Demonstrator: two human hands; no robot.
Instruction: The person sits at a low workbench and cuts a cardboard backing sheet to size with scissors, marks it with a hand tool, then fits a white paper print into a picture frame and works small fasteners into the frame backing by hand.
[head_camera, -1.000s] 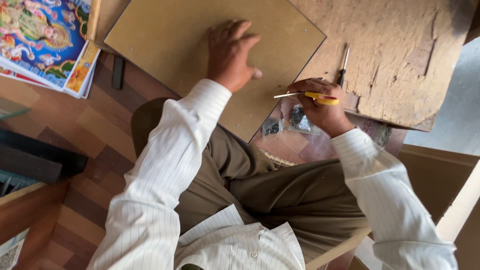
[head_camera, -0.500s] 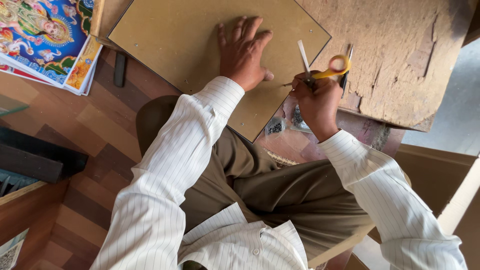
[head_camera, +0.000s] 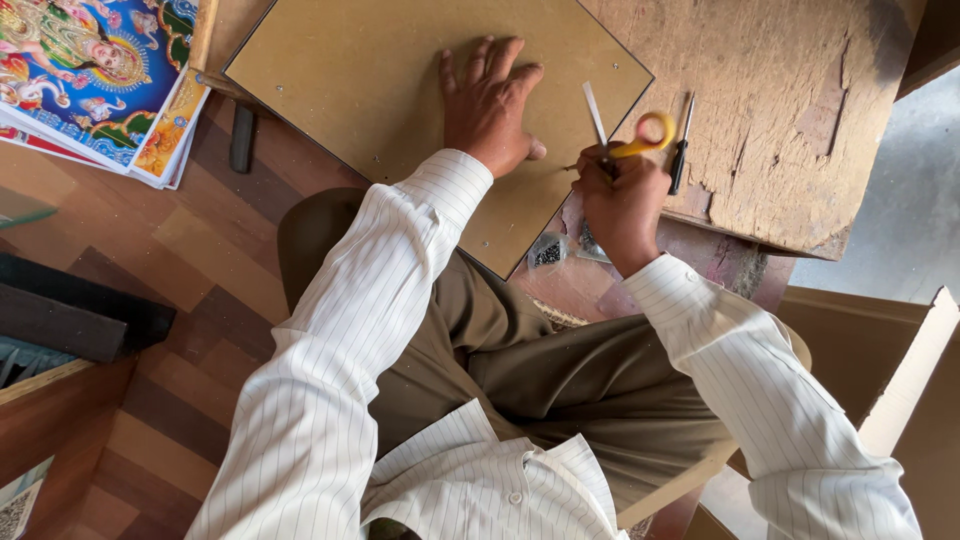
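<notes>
Brown board (head_camera: 400, 90) lies under the flat, open left hand (head_camera: 490, 105); right hand (head_camera: 620, 195) grips yellow-handled scissors (head_camera: 625, 135).

Colourful prints (head_camera: 90, 70) cut off top-left.

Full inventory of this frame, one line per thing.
Backing board: one, tan, flat on the worktable.
Worktable: one, worn bare wood, upper right.
Scissors: one pair, yellow handles, in the right hand.
Screwdriver: one, dark handle, lying on the worktable beside the scissors.
Printed posters: a stack, multicoloured, upper left.
Small bag of dark bits: one, clear, below the board's edge.
Floor: brown wood-pattern.
Left hand: pressed flat on the board.
Right hand: grips the scissors.
</notes>
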